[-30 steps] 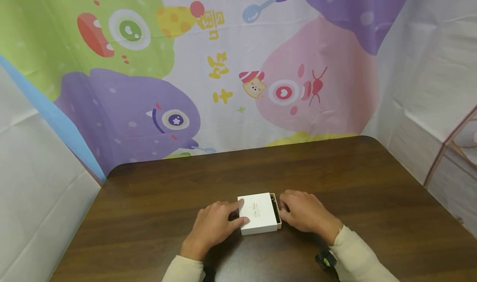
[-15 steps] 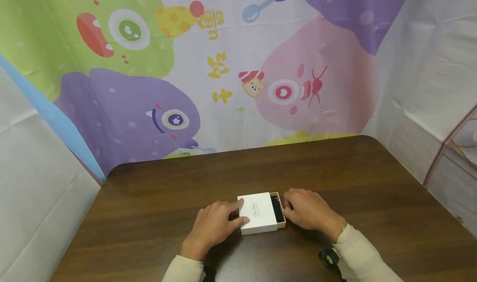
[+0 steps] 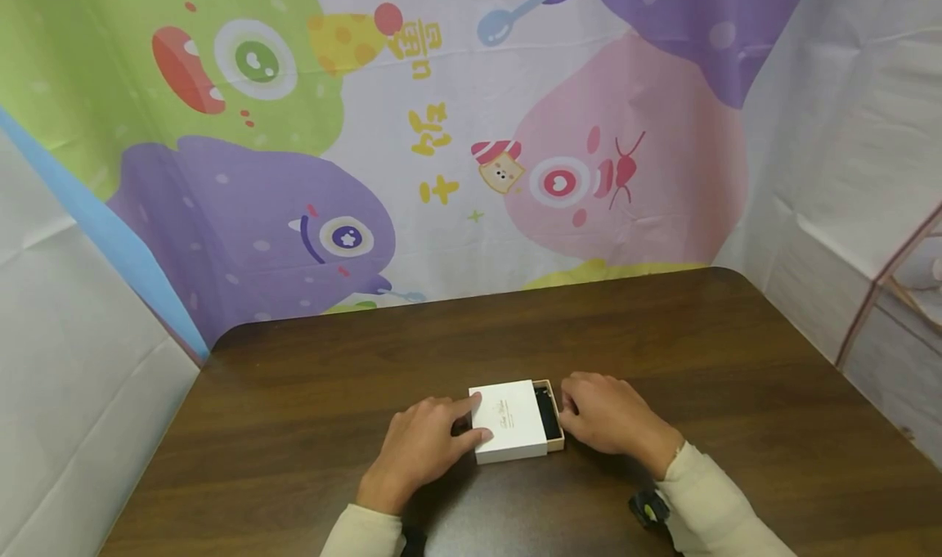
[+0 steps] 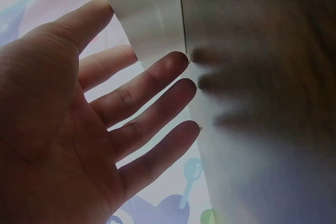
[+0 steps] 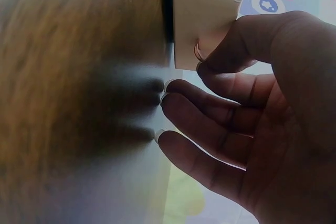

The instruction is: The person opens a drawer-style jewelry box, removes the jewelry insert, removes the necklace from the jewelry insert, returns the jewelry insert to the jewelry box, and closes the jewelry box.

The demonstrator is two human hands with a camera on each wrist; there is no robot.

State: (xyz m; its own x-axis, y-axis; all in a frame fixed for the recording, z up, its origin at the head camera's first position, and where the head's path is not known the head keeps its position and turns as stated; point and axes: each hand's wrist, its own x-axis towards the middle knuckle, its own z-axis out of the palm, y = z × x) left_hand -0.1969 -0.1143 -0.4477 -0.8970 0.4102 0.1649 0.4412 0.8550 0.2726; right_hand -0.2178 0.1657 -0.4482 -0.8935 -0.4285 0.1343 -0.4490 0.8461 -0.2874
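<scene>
A white drawer-style gift box (image 3: pixel 506 419) with small gold lettering lies on the table. Its inner tray (image 3: pixel 557 443) sticks partway out of the sleeve at the right, showing a black lining or item (image 3: pixel 547 414) inside. My left hand (image 3: pixel 423 442) presses the sleeve's left end with thumb and index finger; in the left wrist view the other fingers stretch out straight, tips close to the tabletop. At the tray's outer end, my right hand (image 3: pixel 607 414) pinches a small thin pull loop (image 5: pixel 197 51) between thumb and index finger. Its remaining fingertips are low over the table.
The dark brown wooden table (image 3: pixel 331 377) reaches back to a hanging cloth (image 3: pixel 441 238) printed with cartoon monsters. Pale cloth walls (image 3: pixel 824 172) flank both sides. A dark wrist device (image 3: pixel 649 509) sits below the right sleeve.
My right hand has moved slightly right since one second ago, and the tray has slid farther out of the sleeve. The last half second shows hardly any movement. My left hand stays put.
</scene>
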